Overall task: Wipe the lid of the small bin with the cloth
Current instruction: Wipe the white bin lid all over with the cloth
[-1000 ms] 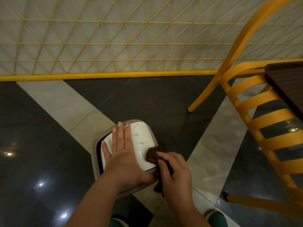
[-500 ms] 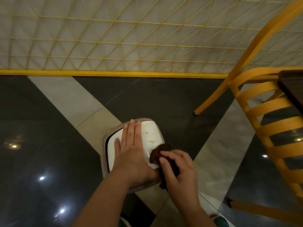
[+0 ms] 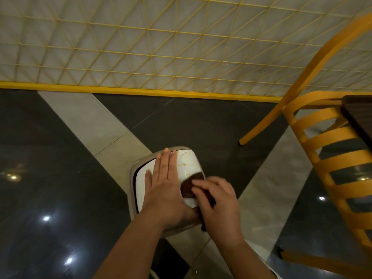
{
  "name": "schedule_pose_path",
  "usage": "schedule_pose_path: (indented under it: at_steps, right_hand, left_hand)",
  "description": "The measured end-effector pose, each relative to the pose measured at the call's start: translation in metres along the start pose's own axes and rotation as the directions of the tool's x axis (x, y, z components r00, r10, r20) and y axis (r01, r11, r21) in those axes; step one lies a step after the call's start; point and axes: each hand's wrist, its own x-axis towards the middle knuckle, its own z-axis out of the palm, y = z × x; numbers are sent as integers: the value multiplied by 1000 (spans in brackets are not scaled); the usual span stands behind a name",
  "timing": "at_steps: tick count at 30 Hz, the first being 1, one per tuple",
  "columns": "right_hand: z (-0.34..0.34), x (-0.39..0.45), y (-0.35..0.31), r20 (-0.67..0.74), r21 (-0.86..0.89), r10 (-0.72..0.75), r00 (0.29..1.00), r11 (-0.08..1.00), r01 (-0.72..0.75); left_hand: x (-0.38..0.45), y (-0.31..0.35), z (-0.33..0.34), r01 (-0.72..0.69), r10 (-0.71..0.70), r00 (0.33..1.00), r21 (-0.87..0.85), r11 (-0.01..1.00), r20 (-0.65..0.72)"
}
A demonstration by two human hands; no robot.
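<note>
Your right hand slides brown cloth further inward across white lid, away from its right edge, closer to your left hand. More cloth lies flat on lid. Right hand blurs.

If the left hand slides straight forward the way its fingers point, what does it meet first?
Probably nothing solid: the left hand lies flat on the white lid, fingertips at its far edge; beyond shows only dark floor, lower down.
</note>
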Motion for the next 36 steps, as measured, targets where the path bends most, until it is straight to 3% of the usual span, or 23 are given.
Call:
schedule_pose_path:
  at_steps: [4, 7, 9, 11, 13, 15, 17, 19, 22, 25, 27, 29, 31, 34, 36]
  right_hand:
    - [4, 30, 7, -2, 220, 291, 957, 934, -283]
    - [-1, 8, 17, 43, 176, 386, 922, 905, -387]
    - [-4, -15, 17, -31, 165, 328, 944, 933, -319]
    - [-3, -24, 13, -96, 74, 150, 984, 987, -143]
    - [-3, -12, 4, -52, -62, -50, 997, 997, 47]
    - [2, 11, -3, 7, -79, -73, 997, 994, 73]
    - [5, 30, -1, 11, 70, 116, 993, 991, -117]
    - [7, 36, 9, 69, 237, 357, 932, 901, -363]
    - [2, 17, 24, 137, 157, 483, 865, 851, -500]
    - [-6, -11, 20, 64, 59, 408, 911, 909, -412]
    - [-9, -15, 12, -11, 24, 215, 977, 976, -214]
    - [-8, -2, 4, 0, 13, 91, 996, 996, -91]
    - [-1, 20, 3, 24, 97, 196, 980, 975, -198]
    - [10, 39, 18, 126, 311, 472, 873, 817, -486]
    - [15, 29, 31, 191, 307, 535, 823, 764, -567]
  left_hand:
    - [0, -1, 1, 7, -6, 1000, 56, 998, -11]
    - [1, -1, 0, 12, -13, 1000, 60, 998, 16]
    - [1, -1, 0, 7, -7, 1000, 57, 998, 5]
    - [1, -1, 1, -2, 2, 1000, 31, 1000, -10]
    - [1, -2, 2, -3, 3, 1000, 8, 1000, 3]
    - [1, -3, 3, 5, -5, 1000, 24, 1000, 9]
    - [0, -1, 3, 7, -7, 1000, 58, 998, -2]
    - [-1, 1, 3, 13, -13, 1000, 58, 998, -5]
    - [2, 0, 0, 9, -11, 999, 77, 997, 30]
    - [3, 0, -1, 4, -6, 999, 78, 997, 34]
    - [3, 1, 0, 1, -1, 1000, 52, 999, 13]
    - [2, 2, 1, 6, -6, 1000, 46, 999, 11]
    - [1, 2, 2, 11, -12, 1000, 56, 998, 9]
    - [3, 1, 3, 22, -23, 1000, 80, 997, 11]
    - [5, -1, 1, 9, -14, 999, 104, 995, 43]
